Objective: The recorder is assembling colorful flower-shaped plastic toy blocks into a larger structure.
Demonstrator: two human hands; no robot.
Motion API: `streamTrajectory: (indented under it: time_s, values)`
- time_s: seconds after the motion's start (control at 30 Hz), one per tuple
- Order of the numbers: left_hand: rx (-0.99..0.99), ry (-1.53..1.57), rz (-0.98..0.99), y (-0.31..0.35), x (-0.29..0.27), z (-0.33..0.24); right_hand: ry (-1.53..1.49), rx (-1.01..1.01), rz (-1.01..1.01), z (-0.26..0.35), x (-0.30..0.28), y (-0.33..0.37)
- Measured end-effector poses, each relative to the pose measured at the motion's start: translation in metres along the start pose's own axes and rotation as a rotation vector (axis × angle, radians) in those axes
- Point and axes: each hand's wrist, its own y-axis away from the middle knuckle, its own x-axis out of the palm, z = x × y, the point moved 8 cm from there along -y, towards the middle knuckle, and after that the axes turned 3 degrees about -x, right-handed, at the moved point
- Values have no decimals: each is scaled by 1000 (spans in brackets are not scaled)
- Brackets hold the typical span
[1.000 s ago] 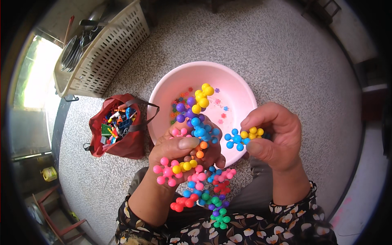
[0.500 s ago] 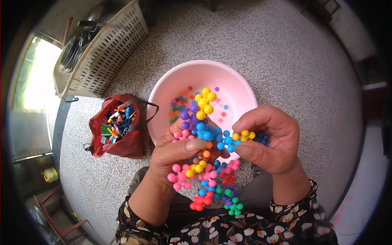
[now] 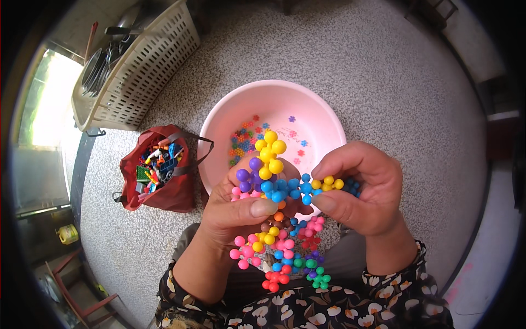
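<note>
Over the pink basin, a multicoloured cluster of knobbed, flower-shaped plastic connector pieces (image 3: pixel 278 190) is gripped in my left hand (image 3: pixel 224 208), thumb across its front. A yellow piece (image 3: pixel 270 154) and a purple piece (image 3: pixel 249 175) stick up from its top. My right hand (image 3: pixel 364 189) pinches a small yellow connector piece (image 3: pixel 327 183) between thumb and forefinger. That piece meets a light blue one at the cluster's right side. Dark blue knobs (image 3: pixel 351 187) show by the right palm. Below hang pink, red, green and brown pieces (image 3: pixel 275 278). My left fingers behind the cluster are partly hidden.
The pink basin (image 3: pixel 323 109) stands on the speckled floor, with several small loose connector pieces (image 3: pixel 241 143) in it. Left of it sits a red bag (image 3: pixel 183 192) full of mixed toy bricks. A cream slatted basket (image 3: pixel 148 71) with metal kitchenware leans beyond.
The cluster has tilted in my left hand: its yellow top has dropped and its lower end has swung slightly right. My right hand keeps its pinch and has hardly moved.
</note>
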Motion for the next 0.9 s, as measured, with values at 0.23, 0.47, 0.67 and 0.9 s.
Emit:
streamTrajectory:
  time_s: [0.23, 0.47, 0.67, 0.9]
  values:
    - [36, -153, -117, 14, -11, -10, 105, 137, -67, -2, 3, 2]
    - [75, -112, 85, 9, -8, 0, 22, 255, -106, -23, 0, 21]
    - [48, -103, 115, 10, -2, -4, 9, 251, -63, -20, -1, 17]
    - [50, -126, 92, 10, -9, -5, -18, 265, -58, -21, 4, 12]
